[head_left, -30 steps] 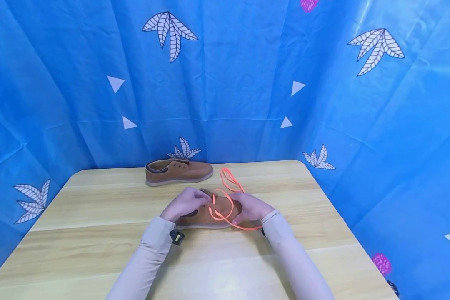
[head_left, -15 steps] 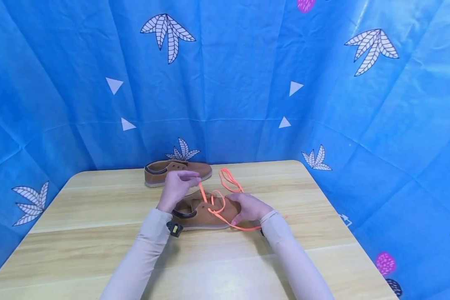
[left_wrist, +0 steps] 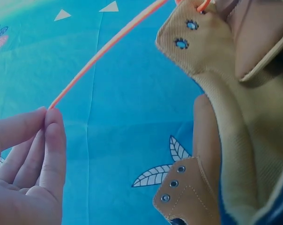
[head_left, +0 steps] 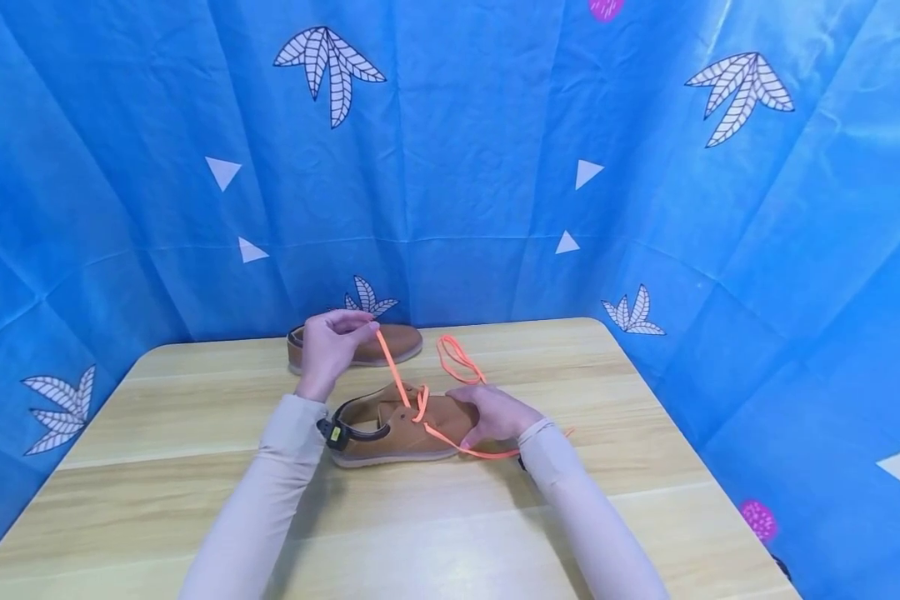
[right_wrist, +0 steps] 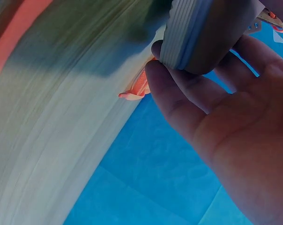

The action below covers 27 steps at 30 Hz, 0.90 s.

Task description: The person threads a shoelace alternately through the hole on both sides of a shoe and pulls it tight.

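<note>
A brown shoe [head_left: 420, 433] lies lengthwise on the table, toe to the right, with an orange shoelace [head_left: 392, 365] threaded through its front eyelets. Above and left of the eyelets, my left hand [head_left: 332, 346] pinches the lace between thumb and fingertips, and the strand runs taut down to the shoe. In the left wrist view the pinched lace [left_wrist: 104, 51] stretches up to the eyelet flap [left_wrist: 183, 40], where some eyelets have no lace. My right hand [head_left: 498, 414] grips the toe; in the right wrist view its fingers [right_wrist: 172, 93] curl round the sole edge [right_wrist: 183, 35].
A second brown shoe [head_left: 397, 342] without lace stands at the back of the table [head_left: 195, 467], partly behind my left hand. A loose lace loop [head_left: 457, 357] lies behind my right hand. A blue patterned curtain [head_left: 480, 167] hangs beyond the table edge.
My left hand has risen from the eyelets up and to the left, drawing the lace through. The loose lace loop over the shoe has shrunk against it. My right hand stays at the toe.
</note>
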### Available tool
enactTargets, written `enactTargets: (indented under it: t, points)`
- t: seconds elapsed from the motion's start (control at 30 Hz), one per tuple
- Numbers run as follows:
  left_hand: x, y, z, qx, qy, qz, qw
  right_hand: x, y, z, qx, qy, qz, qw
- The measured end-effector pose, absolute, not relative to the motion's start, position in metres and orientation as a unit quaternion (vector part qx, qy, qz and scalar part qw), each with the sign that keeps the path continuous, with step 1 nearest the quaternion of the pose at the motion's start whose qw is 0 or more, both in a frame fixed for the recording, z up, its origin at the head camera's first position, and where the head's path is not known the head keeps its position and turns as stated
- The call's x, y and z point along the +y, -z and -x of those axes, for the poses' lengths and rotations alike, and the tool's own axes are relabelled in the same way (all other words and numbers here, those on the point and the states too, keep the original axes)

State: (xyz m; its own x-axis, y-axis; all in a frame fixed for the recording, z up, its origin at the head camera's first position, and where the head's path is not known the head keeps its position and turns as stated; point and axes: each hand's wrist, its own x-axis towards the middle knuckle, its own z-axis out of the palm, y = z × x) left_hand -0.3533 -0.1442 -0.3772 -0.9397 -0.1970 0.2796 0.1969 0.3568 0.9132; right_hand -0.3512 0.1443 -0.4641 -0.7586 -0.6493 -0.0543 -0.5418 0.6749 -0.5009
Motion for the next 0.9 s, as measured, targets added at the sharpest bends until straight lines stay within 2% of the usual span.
enactTargets:
  t: [0.23,0.33,0.43,0.77,0.83,0.9]
  points:
    - [-0.152,0.377,0.357,-0.808,0.556,-0.016,0.193,0.141,0.463,0.350,0.908,0.235,0.326,0.119]
    - [-0.162,0.386,0.363,-0.833,0.522,-0.013,0.181,0.140,0.463,0.349,0.907,0.235,0.330,0.115]
    - [-0.178,0.402,0.367,-0.875,0.465,0.002,0.136,0.139,0.464,0.348,0.907,0.234,0.331,0.114]
    - [-0.214,0.441,0.353,-0.938,0.320,0.056,-0.118,0.140,0.464,0.347,0.909,0.237,0.320,0.122]
    - [-0.216,0.445,0.352,-0.941,0.300,0.074,-0.137,0.141,0.464,0.348,0.909,0.239,0.318,0.124]
    - [-0.215,0.447,0.350,-0.946,0.288,0.088,-0.122,0.143,0.463,0.348,0.907,0.239,0.321,0.129]
